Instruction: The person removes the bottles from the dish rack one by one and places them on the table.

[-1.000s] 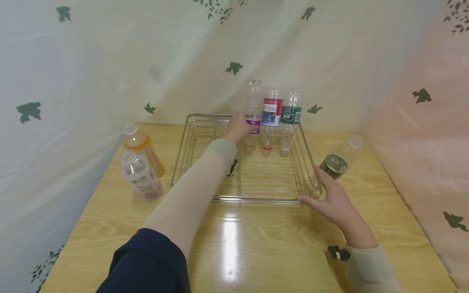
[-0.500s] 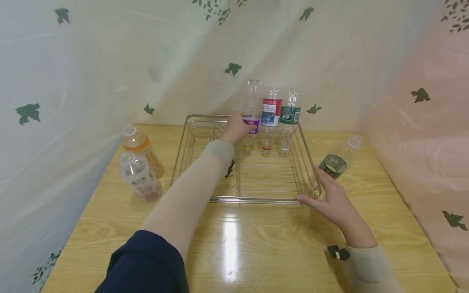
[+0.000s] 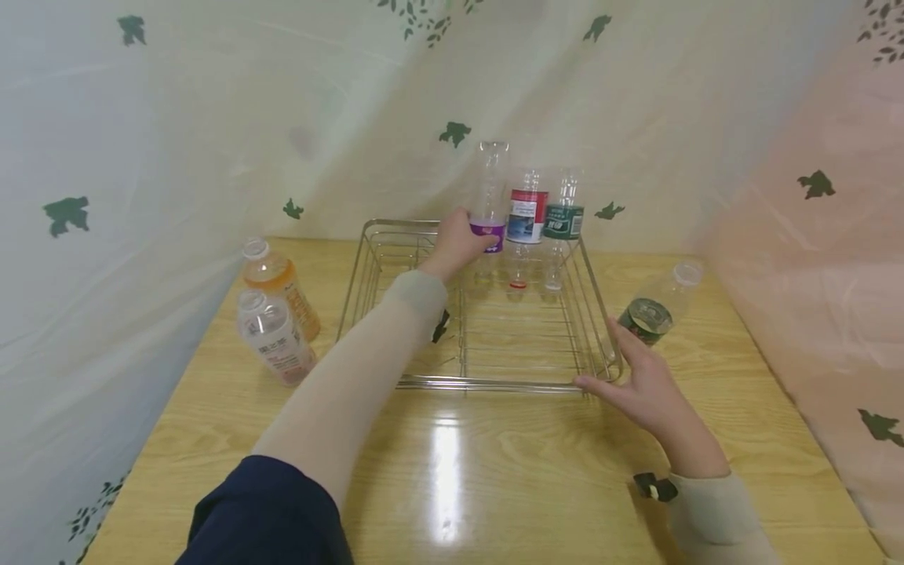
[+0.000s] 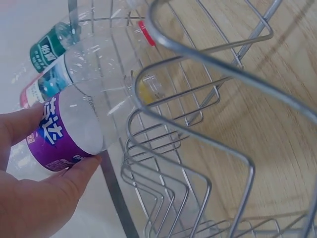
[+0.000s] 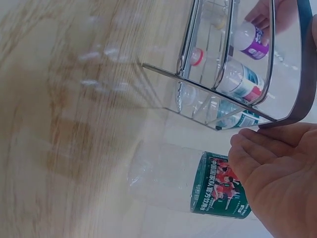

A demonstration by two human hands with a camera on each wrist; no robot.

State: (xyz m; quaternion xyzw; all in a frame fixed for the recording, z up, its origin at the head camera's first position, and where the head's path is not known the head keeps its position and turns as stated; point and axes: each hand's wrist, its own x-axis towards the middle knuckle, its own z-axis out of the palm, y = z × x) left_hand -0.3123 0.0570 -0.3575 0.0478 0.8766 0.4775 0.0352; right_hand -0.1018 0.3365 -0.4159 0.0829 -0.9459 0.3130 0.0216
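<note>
My left hand grips a clear plastic bottle with a purple label, turned upside down at the back of a wire dish rack. Thumb and fingers pinch the label from both sides in the left wrist view; the yellow cap points down into the rack. Beside it, two more inverted bottles stand in the rack: one with a red and white label, one with a green label. My right hand rests on the rack's front right corner, fingers fairly straight in the right wrist view.
An upright green-labelled bottle stands on the wooden table just right of the rack. Left of it are an orange-labelled bottle and a clear bottle with a white label. A patterned curtain hangs behind.
The purple-labelled bottle has risen slightly in my left hand, its upturned base now higher than before. My right hand stays on the rack corner.
</note>
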